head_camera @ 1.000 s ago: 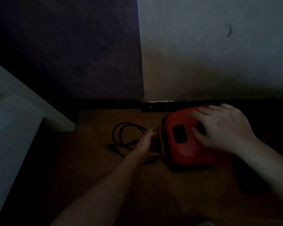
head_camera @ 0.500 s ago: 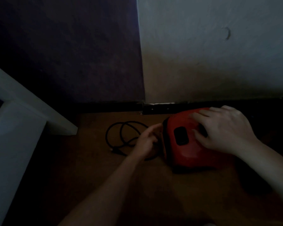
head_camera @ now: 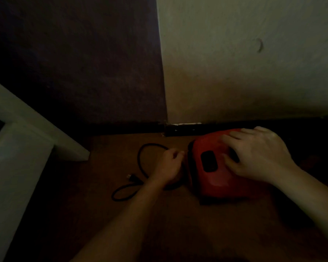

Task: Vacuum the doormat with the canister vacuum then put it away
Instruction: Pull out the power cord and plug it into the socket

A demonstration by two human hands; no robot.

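**Loose cord, dim corner: the risks of stowing the vacuum**

The left fingers (head_camera: 175, 154) are curled in tight at the left end of the vacuum (head_camera: 212, 178), where the black cord (head_camera: 140, 163) runs in under the knuckles; in this gloom I cannot tell whether they actually pinch the cord or only rest against it; the right fingers (head_camera: 229, 138) lie spread and nearly straight over the vacuum's top, pressing on it and gripping nothing.

The left hand (head_camera: 169, 165) hides the point where cord meets casing; the right hand (head_camera: 257, 154) seems to be steadying the red body on the floor (head_camera: 178, 224), which sits near the skirting of the pale wall (head_camera: 235, 72) behind it.

Left of the vacuum the cord lies in slack loops, ending at the plug (head_camera: 132, 177); judging by that, the putting-away part is in hand, and no doormat is in view.

What could go wrong: if the cord is drawn in fast, the plug may whip across the floor and strike the left hand; the crossing loops could snag and kink; a fingertip might get nipped at the casing; if the right hand lifts, the vacuum may slide; farther left, the white furniture (head_camera: 27, 148) could catch the cord.
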